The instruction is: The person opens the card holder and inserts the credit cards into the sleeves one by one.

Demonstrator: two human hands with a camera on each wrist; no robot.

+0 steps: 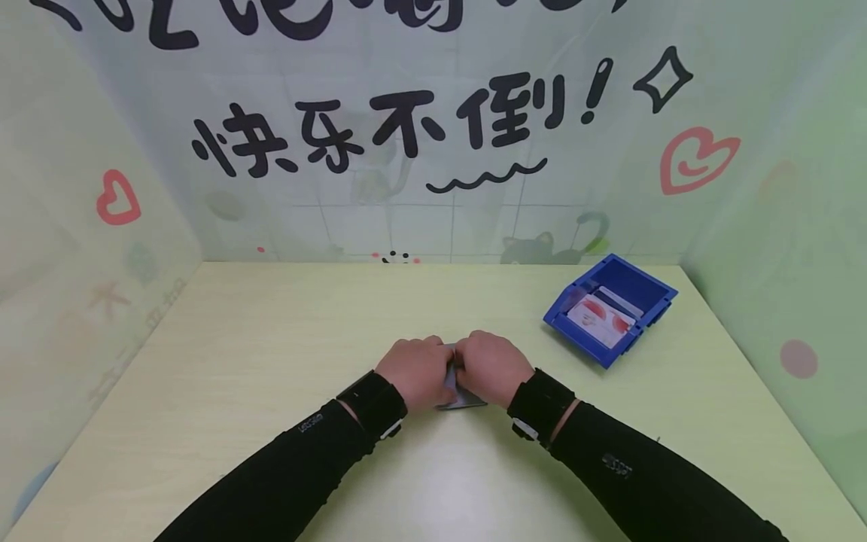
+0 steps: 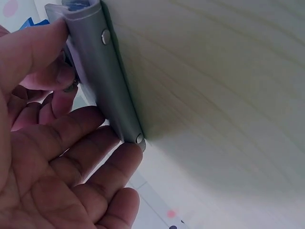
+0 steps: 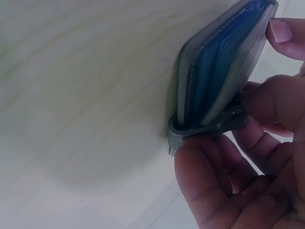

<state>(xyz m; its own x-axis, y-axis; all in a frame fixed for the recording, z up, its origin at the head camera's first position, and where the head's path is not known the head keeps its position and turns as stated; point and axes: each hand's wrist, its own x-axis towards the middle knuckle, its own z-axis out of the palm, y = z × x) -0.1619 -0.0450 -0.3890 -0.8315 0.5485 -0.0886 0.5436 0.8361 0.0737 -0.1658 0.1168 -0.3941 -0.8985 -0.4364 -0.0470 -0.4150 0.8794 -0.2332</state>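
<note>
A grey card wallet (image 1: 463,397) lies on the table between both hands, its pages partly spread. Thumb and fingers of the left hand (image 1: 418,374) grip the wallet at its spine side, where two round metal rivets show in the left wrist view. My right hand (image 1: 493,367) pinches the short closing strap (image 3: 209,130) at the wallet's open side. Blue inner sleeves (image 3: 214,67) show between the stitched covers in the right wrist view. From the head, the hands hide most of the wallet.
To the right at the back of the table stands a blue plastic tray (image 1: 594,348) with printed cards (image 1: 599,319) in it. Printed fabric walls (image 1: 420,226) enclose the table's back and sides. The pale wooden tabletop (image 1: 271,324) extends around the hands.
</note>
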